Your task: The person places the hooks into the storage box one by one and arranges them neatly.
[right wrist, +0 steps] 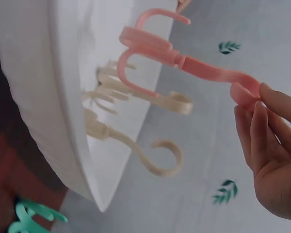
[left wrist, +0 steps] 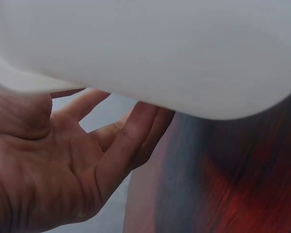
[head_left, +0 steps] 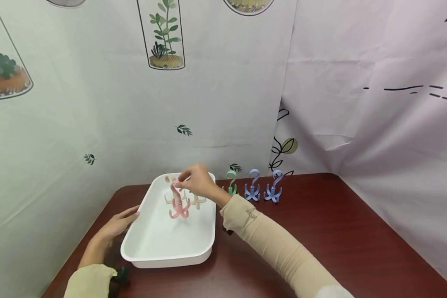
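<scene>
My right hand point(head_left: 200, 181) pinches the curled top of a pink rotating claw hook point(head_left: 179, 209) between thumb and fingers. The hook hangs upright over a white tray point(head_left: 160, 242), its prongs pointing outward at the bottom. Two beige claw hooks point(right wrist: 169, 170) stand at the tray's far end, partly behind the pink one in the head view. At the tray's left side, my left hand point(head_left: 116, 225) rests its loosely extended fingers against the outer wall. The left wrist view shows those fingers point(left wrist: 131, 128) touching the tray from below the rim; their tips are hidden.
Right of the tray, a green claw hook point(head_left: 231, 178) and two blue claw hooks point(head_left: 252, 192) stand in a row near the back of the dark red table point(head_left: 320, 231). My right forearm partly covers the green one. A printed white cloth point(head_left: 223, 91) hangs behind.
</scene>
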Available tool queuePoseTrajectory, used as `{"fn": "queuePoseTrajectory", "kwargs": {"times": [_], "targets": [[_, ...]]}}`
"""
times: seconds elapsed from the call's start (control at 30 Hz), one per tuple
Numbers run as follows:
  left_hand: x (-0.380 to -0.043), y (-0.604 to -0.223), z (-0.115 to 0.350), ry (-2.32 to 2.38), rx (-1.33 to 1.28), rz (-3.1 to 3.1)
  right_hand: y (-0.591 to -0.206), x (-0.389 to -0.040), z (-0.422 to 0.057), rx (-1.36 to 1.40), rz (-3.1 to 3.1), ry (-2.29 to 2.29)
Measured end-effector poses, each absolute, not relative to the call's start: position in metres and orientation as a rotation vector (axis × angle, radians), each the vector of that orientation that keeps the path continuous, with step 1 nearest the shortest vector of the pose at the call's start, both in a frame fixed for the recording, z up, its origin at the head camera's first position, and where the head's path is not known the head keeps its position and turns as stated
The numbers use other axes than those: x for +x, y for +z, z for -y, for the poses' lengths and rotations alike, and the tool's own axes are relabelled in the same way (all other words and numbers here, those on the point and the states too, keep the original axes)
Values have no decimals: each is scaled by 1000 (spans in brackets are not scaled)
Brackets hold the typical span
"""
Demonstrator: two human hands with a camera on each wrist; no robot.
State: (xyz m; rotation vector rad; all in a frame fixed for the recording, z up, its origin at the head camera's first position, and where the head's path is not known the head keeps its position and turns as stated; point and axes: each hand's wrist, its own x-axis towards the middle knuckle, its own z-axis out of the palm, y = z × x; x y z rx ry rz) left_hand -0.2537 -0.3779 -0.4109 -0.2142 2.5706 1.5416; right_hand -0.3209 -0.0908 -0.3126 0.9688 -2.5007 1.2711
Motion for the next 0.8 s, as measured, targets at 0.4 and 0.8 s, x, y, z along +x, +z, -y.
{"fn": "queuePoseTrajectory", "kwargs": {"times": [0.4, 0.8], "targets": [[-255, -414, 377, 1567, -188, -2563, -335, -331, 116, 909, 2556, 1100], [-256, -413, 380, 1491, -189, -2608, -344, -335, 124, 932, 2562, 1059]]}}
